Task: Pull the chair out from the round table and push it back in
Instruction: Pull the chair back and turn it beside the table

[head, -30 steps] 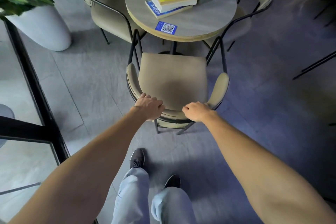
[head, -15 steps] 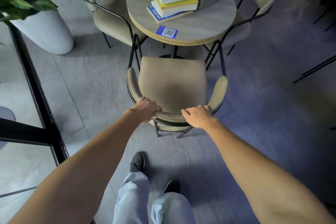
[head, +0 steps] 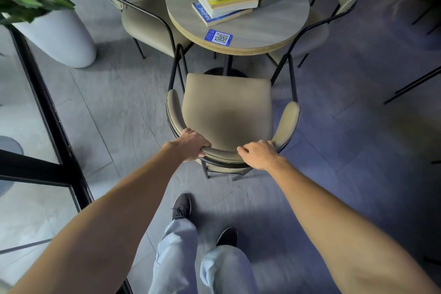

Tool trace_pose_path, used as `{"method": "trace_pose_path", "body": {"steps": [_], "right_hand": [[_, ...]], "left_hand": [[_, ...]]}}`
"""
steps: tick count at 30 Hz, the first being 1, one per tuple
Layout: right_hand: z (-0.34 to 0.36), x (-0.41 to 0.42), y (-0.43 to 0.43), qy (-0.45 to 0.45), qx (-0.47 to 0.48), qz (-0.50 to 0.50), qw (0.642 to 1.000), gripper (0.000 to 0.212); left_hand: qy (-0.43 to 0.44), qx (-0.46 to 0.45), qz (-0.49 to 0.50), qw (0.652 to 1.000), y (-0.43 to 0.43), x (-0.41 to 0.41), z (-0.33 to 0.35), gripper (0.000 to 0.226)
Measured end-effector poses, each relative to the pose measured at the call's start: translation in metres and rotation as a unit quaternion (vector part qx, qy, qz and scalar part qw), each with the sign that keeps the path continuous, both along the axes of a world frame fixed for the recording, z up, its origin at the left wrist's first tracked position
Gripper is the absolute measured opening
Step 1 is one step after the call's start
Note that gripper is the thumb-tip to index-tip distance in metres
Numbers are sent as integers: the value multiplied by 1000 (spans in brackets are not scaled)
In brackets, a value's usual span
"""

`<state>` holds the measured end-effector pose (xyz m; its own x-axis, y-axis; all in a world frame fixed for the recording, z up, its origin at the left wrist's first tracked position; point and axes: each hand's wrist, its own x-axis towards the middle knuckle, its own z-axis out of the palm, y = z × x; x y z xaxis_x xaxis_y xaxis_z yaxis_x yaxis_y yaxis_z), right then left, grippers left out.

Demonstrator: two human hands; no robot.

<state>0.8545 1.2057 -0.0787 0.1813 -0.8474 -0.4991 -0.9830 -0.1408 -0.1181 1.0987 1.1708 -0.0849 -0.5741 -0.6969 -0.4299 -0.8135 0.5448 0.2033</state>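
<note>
Hands first: the left hand point(head: 191, 144) and right hand point(head: 259, 154) each wrap over the curved, padded top rail of the chair point(head: 226, 112), fingers curled around it on either side of its middle, which looks the right hold for steering all 4 thin legs evenly. Chair stands clear of the round table point(head: 262, 28), seat edge just short of the rim, and its slim black metal frame suggests it is light and stiff, likely to scrape or snag on the tiled floor point(head: 114, 107).
</note>
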Motion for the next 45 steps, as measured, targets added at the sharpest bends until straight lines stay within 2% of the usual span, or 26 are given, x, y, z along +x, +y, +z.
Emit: {"method": "trace_pose_path", "body": {"steps": [12,24,34,40,42,45], "right_hand": [[2,5,32,-13,11,-6,1000,53],[0,5,53,-20,18,-6,1000,48],[7,6,52,-16,81,-8,997,46],[13,4,50,-36,104,-23,994,45],[17,4,49,-46,112,-34,992,44],[29,0,40,-64,118,-56,989,43]], "left_hand": [[-11,5,-2,1000,38,3,3,5],[-2,-8,4,1000,61,6,-3,6],[-17,7,4,1000,64,5,2,9],[-37,16,16,999,64,1,12,19],[-54,43,27,997,63,-3,19,31],[-24,109,91,990,57,-9,36,44]]}}
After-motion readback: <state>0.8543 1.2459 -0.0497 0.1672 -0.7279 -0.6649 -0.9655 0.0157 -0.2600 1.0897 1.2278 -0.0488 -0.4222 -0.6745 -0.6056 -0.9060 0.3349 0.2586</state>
